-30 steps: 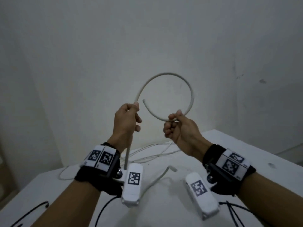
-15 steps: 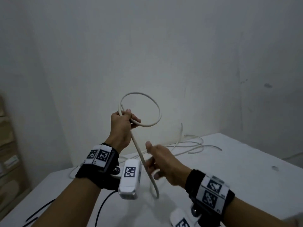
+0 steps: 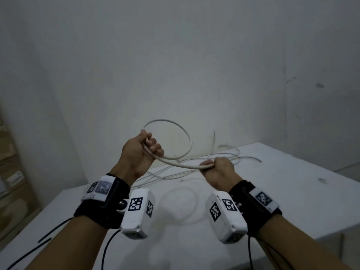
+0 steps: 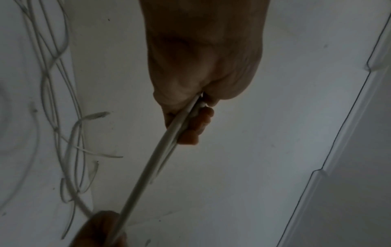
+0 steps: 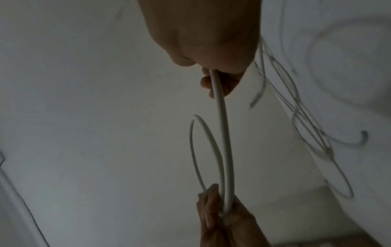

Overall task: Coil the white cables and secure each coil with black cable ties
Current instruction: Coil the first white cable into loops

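While the loop is standing up in the air, my left hand is curling round the white cable where the turns cross, and my right hand is gripping the same cable out at three o'clock from it, the two fists well apart with a sagging run stretched between them. The one formed loop is arching from my left fist toward one o'clock. More white cables are sprawling on the desk beyond my hands, up at twelve to one o'clock.

I'm judging this to be the coiling step, early on, one loop made. To do it well, I'm wanting to swing the right hand in toward the left, laying the next turn the same size as the first and tucking it under the left thumb. The cable looks stiff and springy, so I'm keeping the left grip firm or the loop may pop open. The black cable ties, I think, are those dark strips at eight o'clock on the desk.
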`<state>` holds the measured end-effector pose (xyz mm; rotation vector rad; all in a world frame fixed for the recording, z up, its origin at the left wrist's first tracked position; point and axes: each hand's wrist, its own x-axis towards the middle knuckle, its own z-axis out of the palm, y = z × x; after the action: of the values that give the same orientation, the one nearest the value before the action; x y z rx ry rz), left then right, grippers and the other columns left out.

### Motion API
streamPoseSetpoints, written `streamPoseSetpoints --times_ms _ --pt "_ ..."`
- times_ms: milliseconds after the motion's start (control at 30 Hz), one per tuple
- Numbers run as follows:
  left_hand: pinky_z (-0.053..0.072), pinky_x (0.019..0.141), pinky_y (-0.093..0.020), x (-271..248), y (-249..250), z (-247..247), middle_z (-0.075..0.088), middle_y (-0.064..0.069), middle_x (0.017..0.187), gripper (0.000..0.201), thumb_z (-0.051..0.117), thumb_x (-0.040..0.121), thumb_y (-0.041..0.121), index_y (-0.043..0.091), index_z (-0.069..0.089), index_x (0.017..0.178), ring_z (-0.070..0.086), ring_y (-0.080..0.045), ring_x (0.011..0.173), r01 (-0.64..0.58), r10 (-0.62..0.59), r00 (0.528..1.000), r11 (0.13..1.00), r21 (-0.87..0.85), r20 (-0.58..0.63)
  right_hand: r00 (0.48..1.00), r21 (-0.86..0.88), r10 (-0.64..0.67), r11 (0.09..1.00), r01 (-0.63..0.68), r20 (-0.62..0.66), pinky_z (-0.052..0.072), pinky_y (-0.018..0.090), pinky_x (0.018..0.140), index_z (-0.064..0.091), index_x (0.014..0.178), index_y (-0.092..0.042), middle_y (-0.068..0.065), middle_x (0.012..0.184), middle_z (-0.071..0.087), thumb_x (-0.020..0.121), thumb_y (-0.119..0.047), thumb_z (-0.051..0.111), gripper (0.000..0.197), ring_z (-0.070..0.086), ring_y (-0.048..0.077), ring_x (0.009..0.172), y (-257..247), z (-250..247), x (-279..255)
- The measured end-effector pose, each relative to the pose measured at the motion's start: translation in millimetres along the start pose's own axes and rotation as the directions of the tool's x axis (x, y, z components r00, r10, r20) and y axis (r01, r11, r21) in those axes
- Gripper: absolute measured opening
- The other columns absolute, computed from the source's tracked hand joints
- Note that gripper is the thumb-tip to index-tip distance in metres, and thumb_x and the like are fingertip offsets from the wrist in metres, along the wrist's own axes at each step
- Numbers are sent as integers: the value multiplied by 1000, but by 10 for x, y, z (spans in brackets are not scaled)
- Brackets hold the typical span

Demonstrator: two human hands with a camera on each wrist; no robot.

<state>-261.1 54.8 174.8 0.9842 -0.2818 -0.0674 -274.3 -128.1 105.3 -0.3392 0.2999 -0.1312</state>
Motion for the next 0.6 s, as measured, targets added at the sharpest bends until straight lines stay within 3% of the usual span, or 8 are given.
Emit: streamPoseSetpoints --times_ms 100,233,333,400,433,500,600 --pt "42 43 -19 -41 -49 -107 38 4 45 33 34 103 28 12 45 76 35 -9 34 32 -32 999 997 69 -6 994 -143 -92 985 99 55 24 11 34 28 65 -17 -3 32 29 94 -3 17 34 24 8 22 -260 -47 70" --pt "41 39 -19 -70 -132 -189 36 5 44 30 39 100 25 12 46 74 34 -8 33 97 -98 995 995 11 36 978 -283 -113 946 161 177 20 12 30 30 65 -17 -5 36 27 100 -14 24 36 22 7 25 -484 -162 21" --pt "32 31 -17 -86 -253 -133 34 5 43 20 71 73 18 8 57 65 32 -7 30 199 -174 968 972 -127 183 951 -403 -150 880 253 270 18 12 32 47 80 -19 -7 40 27 100 -20 34 24 21 6 29 -420 -235 15" --pt "29 28 -18 -93 -314 -85 34 5 43 28 86 54 16 7 61 62 32 -6 28 276 -235 929 954 -113 286 926 -482 -177 812 330 334 18 13 33 56 97 -18 -8 44 28 102 -23 37 20 21 4 32 -365 -274 21" --pt "26 27 -16 -97 -341 -65 33 6 43 28 86 56 18 7 61 62 31 -6 27 292 -260 920 954 -71 293 911 -516 -180 776 363 370 20 14 33 58 105 -16 -7 47 29 102 -24 38 21 23 4 34 -349 -289 21" --pt "20 28 -13 -112 -398 -26 30 7 41 23 67 75 26 9 57 65 27 -4 25 300 -297 924 954 25 240 891 -573 -167 712 405 422 22 15 34 60 112 -16 -6 55 35 102 -26 39 25 26 4 39 -335 -299 26" --pt "17 28 -11 -132 -480 3 27 8 39 28 44 92 27 11 48 70 23 -3 24 310 -330 930 941 137 159 883 -614 -127 674 411 452 24 15 35 64 102 -22 -5 62 43 101 -26 41 24 32 4 44 -337 -262 26"
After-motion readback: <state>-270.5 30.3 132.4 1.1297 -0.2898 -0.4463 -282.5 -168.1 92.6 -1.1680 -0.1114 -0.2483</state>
